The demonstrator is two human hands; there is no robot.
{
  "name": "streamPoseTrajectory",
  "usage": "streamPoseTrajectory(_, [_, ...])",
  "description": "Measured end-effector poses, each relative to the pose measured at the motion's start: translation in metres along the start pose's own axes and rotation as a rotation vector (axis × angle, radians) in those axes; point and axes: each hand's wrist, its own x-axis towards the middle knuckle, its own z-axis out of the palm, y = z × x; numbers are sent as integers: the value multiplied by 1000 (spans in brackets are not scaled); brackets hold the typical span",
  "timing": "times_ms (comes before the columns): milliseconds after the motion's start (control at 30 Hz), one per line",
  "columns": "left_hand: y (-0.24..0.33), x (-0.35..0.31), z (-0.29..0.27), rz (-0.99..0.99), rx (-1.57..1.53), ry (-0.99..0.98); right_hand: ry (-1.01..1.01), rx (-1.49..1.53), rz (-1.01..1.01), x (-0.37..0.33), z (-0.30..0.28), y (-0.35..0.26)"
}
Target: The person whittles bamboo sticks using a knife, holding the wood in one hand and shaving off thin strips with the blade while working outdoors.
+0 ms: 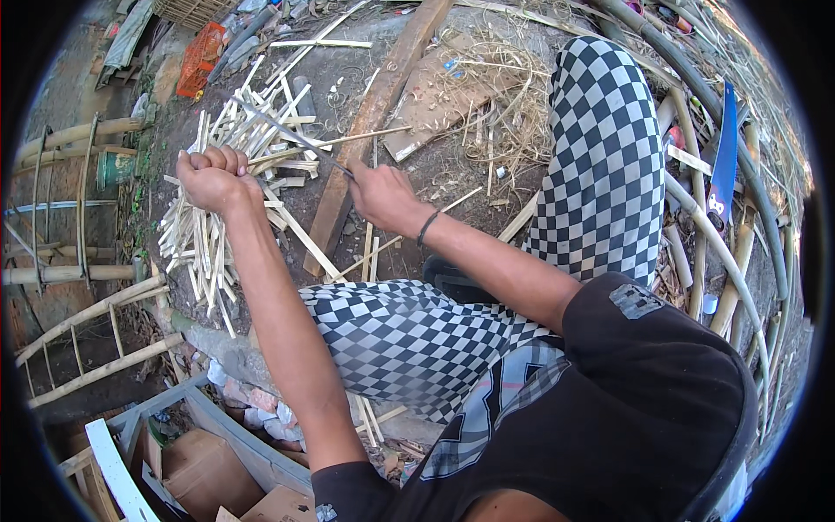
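My left hand (213,180) is closed around one end of a thin bamboo strip (370,137), which sticks out to the right across a wooden beam (383,104). In my right hand (385,200) is the handle of a long, narrow-bladed knife (291,135). Its blade points to the far left and crosses the strip close to the left hand; whether the edge touches the strip I cannot tell. Beneath and around my left hand lies a loose heap of split bamboo sticks (204,244). Curly bamboo shavings (517,130) and a flat piece of cardboard (422,109) lie beyond the beam.
A handsaw with a blue blade (724,157) rests at right among bamboo poles (735,252). At far left is an orange plastic crate (202,59). Bamboo ladder-like frames (109,378) and a cardboard box (209,470) are at near left. My checkered trouser legs (600,148) flank the work.
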Motion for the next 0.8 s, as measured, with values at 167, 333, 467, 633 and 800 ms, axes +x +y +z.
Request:
streamPoseTrajectory(167, [1, 2, -1, -17, -39, -24, 55, -16, -79, 6, 17, 46])
streamPoseTrajectory(333, [-10, 6, -4, -35, -46, 31, 69, -112, 211, 18, 16, 110])
streamPoseTrajectory(467, [1, 1, -10, -5, -12, -14, 17, 9, 59, 5, 0, 23])
streamPoseTrajectory(633, [-2, -2, -4, -34, -64, -199, 26, -74, 88, 16, 2, 83])
streamPoseTrajectory(800, [-3, -1, -10, -45, -71, -188, -11, -100, 90, 16, 7, 58])
